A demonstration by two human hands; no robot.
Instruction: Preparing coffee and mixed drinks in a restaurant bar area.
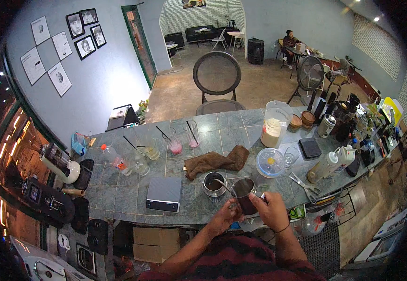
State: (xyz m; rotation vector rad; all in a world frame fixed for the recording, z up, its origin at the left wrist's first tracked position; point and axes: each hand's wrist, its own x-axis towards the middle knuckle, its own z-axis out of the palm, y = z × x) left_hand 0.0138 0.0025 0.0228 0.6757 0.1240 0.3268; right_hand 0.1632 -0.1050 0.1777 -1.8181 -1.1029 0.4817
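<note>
Both my hands are at a clear glass mug (244, 193) with dark liquid, near the counter's front edge. My right hand (273, 211) is closed around its handle side, thumb near the rim. My left hand (227, 216) has its fingers curled against the mug's lower left side. Just left of the mug stands a round metal vessel (214, 191) with a dark inside. A thin curved metal piece reaches from it toward the mug; whether it is a spoon handle or a spout I cannot tell. A brown cloth (215, 162) lies crumpled behind them.
On the tiled counter (135, 192), a flat scale (164, 194) sits left, with several used glasses and a plastic bottle (115, 159) behind it. To the right are a lidded tub (270, 164), scissors (304, 185), a large pitcher (273, 126) and a squeeze bottle (323, 167).
</note>
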